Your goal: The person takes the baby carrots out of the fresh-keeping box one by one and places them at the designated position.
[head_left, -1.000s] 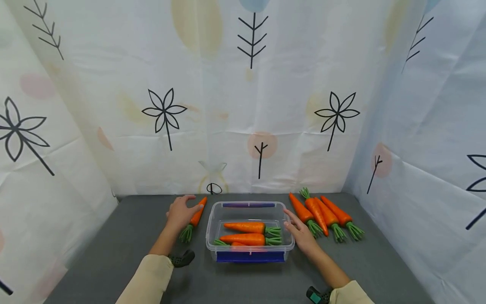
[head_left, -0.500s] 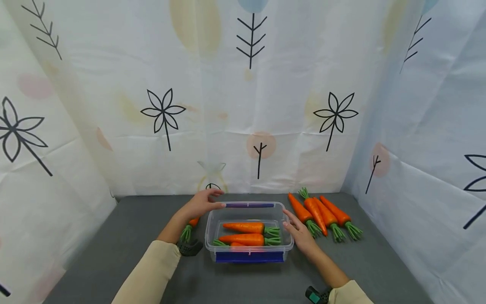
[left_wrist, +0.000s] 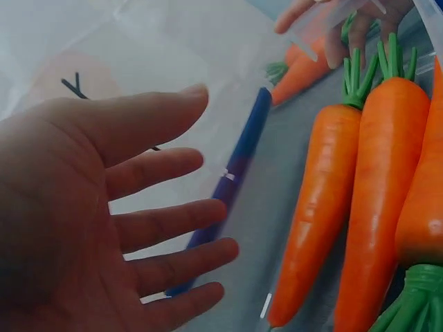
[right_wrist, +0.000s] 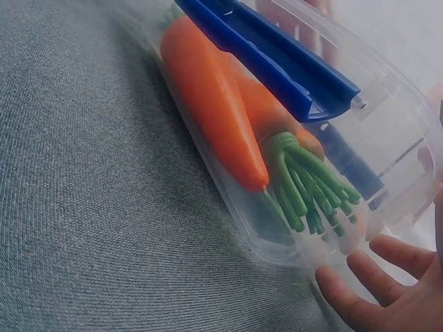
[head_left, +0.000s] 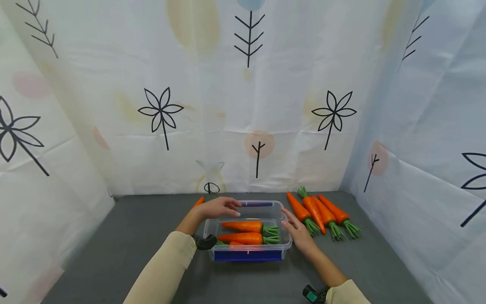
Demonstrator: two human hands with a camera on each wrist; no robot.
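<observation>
A clear plastic box [head_left: 248, 248] with blue latches stands in the middle of the table, holding orange carrots [head_left: 243, 238] with green stems. Three of them show in the left wrist view, lying side by side [left_wrist: 391, 173]. My left hand [head_left: 218, 208] hovers over the box's back left part; its palm is bare and its fingers are spread [left_wrist: 173, 214]. On the box's right side, the fingers of my right hand [head_left: 301, 235] rest against the wall, nearly straight in the right wrist view [right_wrist: 394, 283]. Behind my left arm, one carrot [head_left: 199, 202] is mostly hidden.
Several carrots [head_left: 330, 215] lie in a group to the right of the box. A grey cloth [head_left: 133, 236] covers the table. White patterned curtains [head_left: 212, 105] hang at the back and both sides.
My left hand has moved right, from beside the loose carrot on the left to over the box. That carrot is now mostly covered by my arm. The right hand stays at the box.
</observation>
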